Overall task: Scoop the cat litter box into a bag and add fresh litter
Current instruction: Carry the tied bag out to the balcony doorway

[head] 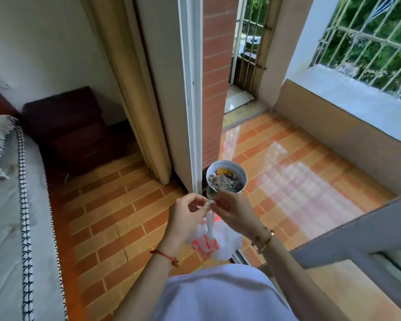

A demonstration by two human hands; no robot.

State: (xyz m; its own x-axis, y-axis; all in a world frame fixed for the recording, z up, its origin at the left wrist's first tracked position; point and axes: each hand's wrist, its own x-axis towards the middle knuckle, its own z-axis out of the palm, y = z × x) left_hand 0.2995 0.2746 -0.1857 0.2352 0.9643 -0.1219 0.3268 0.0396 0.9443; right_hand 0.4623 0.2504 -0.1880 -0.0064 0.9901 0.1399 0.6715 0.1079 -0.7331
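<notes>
A white plastic bag (220, 242) with red print hangs in front of my body. Its twisted neck runs up to my two hands. My left hand (185, 216) pinches the top of the neck from the left. My right hand (232, 209) pinches the same twisted end from the right, fingertips nearly touching the left ones. Just beyond my hands a small bin (227, 177) with a white rim stands on the floor by the door frame, filled with scraps. No litter box or scoop shows in the head view.
A white sliding door frame (191, 93) and beige curtain (125, 77) stand ahead. A bed (9, 205) lies at the left with a dark nightstand (65, 126) behind it. The tiled balcony (299, 172) opens to the right, with a grey ledge (357, 103) and barred window.
</notes>
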